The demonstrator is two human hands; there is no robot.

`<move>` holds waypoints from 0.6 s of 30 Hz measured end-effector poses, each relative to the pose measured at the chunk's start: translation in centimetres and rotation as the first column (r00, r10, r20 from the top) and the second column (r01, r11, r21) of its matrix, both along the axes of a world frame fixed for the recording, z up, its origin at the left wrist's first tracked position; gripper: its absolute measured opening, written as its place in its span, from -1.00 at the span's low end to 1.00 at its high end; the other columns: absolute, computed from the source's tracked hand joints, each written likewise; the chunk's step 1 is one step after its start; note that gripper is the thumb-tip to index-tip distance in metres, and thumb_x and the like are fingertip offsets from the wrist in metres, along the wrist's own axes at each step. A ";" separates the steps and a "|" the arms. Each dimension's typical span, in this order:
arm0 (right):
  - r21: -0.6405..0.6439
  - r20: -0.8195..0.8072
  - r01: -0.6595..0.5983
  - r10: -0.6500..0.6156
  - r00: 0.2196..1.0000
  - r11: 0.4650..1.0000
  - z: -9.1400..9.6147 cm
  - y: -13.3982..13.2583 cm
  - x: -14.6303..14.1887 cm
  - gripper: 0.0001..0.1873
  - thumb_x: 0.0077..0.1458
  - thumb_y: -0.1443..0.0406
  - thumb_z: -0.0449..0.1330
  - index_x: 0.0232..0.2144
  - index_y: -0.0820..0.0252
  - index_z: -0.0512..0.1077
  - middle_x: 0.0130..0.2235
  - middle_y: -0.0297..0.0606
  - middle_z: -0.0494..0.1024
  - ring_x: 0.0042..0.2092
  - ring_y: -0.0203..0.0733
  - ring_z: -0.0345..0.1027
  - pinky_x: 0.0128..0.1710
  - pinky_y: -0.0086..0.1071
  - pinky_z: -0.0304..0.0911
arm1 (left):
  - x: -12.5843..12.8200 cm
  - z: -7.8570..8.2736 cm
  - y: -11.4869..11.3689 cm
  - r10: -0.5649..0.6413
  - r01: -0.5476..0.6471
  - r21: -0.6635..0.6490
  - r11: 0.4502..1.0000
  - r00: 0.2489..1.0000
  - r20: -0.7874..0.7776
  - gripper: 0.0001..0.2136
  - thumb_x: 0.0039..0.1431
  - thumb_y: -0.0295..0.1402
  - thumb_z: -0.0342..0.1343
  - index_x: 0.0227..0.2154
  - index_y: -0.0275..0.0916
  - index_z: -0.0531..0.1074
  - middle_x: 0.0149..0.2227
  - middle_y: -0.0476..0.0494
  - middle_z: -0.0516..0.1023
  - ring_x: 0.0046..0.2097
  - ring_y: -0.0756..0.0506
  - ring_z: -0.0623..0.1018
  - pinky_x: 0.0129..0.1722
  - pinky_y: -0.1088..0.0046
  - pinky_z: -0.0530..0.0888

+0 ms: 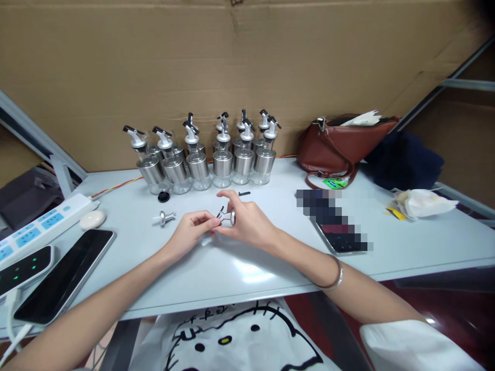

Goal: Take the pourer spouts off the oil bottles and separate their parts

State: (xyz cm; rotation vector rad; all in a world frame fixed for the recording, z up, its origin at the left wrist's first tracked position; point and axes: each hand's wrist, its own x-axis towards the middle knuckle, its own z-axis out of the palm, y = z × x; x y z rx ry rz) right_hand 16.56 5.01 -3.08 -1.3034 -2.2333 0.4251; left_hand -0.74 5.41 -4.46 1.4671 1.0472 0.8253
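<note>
In front of me, both hands meet around a silver bottle pour spout (227, 218) with a small black flap. My right hand (250, 222) grips its round collar between thumb and fingers. The fingertips of my left hand (194, 227) pinch at the flap end; the exact contact is partly hidden. Left of my hands, another pour spout (166, 218) lies on its side. A black stopper ring (163, 197) sits behind it, and a small loose black flap (244, 194) lies beyond my right hand. Behind them stand several glass-and-steel oil bottles (222, 170) with spouts fitted.
The light grey table (278, 273) backs onto a cardboard wall (247, 62). At left are a power strip (42, 226), a white round object (93, 220) and a phone (65, 275). At right are another phone (336, 247), a brown bag (340, 144) and a crumpled white wrapper (425, 203).
</note>
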 end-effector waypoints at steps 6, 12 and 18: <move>-0.052 -0.102 -0.033 0.027 0.994 0.998 0.3 -0.2 0.0 -0.34 -0.10 0.25 0.24 0.06 0.23 0.17 -0.42 -0.36 0.44 -0.59 -0.38 0.15 -0.47 -0.48 0.07 | -0.2 0.0 0.0 -0.023 0.023 0.002 1.000 1.000 -0.009 -0.72 -0.06 -0.13 0.21 -0.61 -0.28 0.48 -0.61 -0.01 0.47 -0.48 0.00 0.41 -0.37 0.49 0.34; -0.117 -0.216 -0.049 0.023 0.976 0.992 0.7 -0.3 0.1 -0.38 -0.15 0.26 0.25 -0.01 0.21 0.16 -0.45 -0.43 0.40 -0.59 -0.40 0.11 -0.49 -0.50 0.04 | -0.2 0.0 0.0 -0.010 0.010 -0.003 1.000 1.000 -0.017 -0.68 -0.06 -0.09 0.19 -0.62 -0.29 0.50 -0.56 -0.08 0.53 -0.42 -0.04 0.45 -0.31 0.47 0.36; -0.103 -0.216 -0.042 0.019 0.976 0.994 1.1 -0.4 0.2 -0.44 -0.14 0.25 0.25 -0.07 0.18 0.16 -0.50 -0.48 0.37 -0.59 -0.39 0.10 -0.50 -0.50 0.02 | -0.1 0.4 -0.3 -0.008 0.008 0.025 1.000 1.000 -0.002 -0.62 -0.02 -0.03 0.16 -0.63 -0.29 0.49 -0.54 -0.08 0.53 -0.42 -0.04 0.44 -0.32 0.47 0.35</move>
